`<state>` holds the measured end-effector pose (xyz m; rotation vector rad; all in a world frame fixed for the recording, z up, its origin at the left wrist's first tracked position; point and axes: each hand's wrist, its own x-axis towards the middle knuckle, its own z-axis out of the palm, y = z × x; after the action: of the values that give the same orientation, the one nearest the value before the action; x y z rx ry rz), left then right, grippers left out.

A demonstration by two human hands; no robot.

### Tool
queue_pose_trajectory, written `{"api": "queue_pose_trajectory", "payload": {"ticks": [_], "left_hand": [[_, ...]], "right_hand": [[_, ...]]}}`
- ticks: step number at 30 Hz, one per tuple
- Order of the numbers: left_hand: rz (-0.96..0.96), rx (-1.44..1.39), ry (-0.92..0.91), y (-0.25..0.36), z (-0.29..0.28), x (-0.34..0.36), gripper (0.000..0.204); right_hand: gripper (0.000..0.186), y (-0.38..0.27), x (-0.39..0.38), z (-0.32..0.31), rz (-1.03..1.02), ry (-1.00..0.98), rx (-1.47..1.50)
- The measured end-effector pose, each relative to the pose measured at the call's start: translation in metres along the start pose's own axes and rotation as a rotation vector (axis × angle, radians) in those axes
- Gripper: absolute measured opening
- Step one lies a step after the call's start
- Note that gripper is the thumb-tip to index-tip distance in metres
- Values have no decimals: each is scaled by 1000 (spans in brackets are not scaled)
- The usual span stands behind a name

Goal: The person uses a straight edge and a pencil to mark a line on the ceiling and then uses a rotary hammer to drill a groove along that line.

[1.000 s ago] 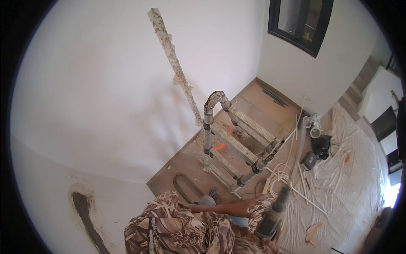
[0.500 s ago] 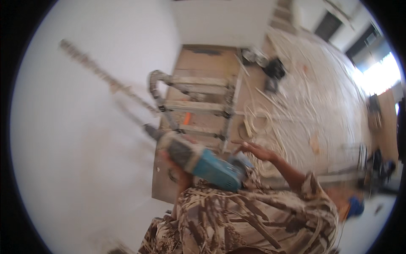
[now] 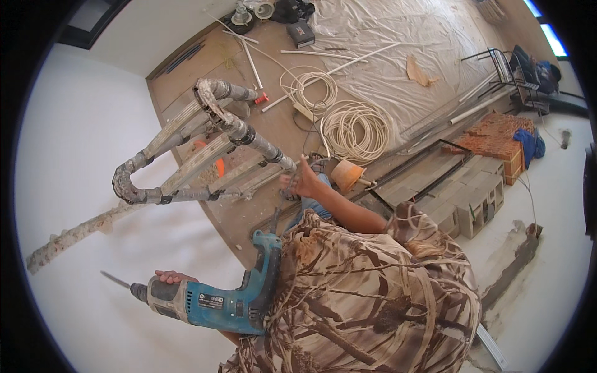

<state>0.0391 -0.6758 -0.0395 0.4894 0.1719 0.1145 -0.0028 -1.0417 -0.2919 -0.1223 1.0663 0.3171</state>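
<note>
A teal and black rotary hammer point(image 3: 214, 304) lies across my front at lower left, its thin chisel bit pointing left toward the white wall. My left hand point(image 3: 174, 277) is closed around its front barrel; only some fingers show above it, the rest hidden behind the tool. The rear handle rests near my camouflage-patterned shirt. My right hand point(image 3: 305, 181) reaches forward over my legs with stretched fingers, apparently holding nothing. Close to it is the lower end of a splattered stepladder point(image 3: 217, 146); I cannot tell if they touch.
A rough channel point(image 3: 81, 236) runs along the white wall at left. Coiled cream conduit point(image 3: 356, 132) and an orange bucket point(image 3: 347, 175) lie ahead. Grey blocks point(image 3: 476, 196) and red bricks point(image 3: 491, 137) are stacked at right. Plastic sheeting point(image 3: 385, 37) covers the far floor.
My view has turned and sharpened. The rotary hammer now points more level to the left, lower in view. My left hand still holds it; my right hand has shifted left, near the ladder end.
</note>
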Motion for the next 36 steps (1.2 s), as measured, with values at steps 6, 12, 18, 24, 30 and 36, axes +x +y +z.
{"api": "queue_pose_trajectory", "payload": {"ticks": [6, 12, 18, 24, 30, 36], "left_hand": [[-120, -17, 8, 9, -22, 9, 67], [-187, -70, 11, 16, -33, 4, 64], [-250, -182, -23, 20, -53, 10, 61], [-237, -274, -32, 39, -80, -8, 58], [-299, -384, -87, 53, -108, 1, 55], [-204, -381, -250, 65, -92, -18, 50]], "right_hand": [[32, -137, 58, -140, -766, -111, -79], [12, -252, -116, -106, -719, -510, 8], [14, -237, -54, -120, -742, 260, -84], [17, -286, -108, -45, -821, 179, -184], [47, -259, -184, 136, -1488, -114, -1158], [49, -156, -234, 343, -2270, -207, -1411]]}}
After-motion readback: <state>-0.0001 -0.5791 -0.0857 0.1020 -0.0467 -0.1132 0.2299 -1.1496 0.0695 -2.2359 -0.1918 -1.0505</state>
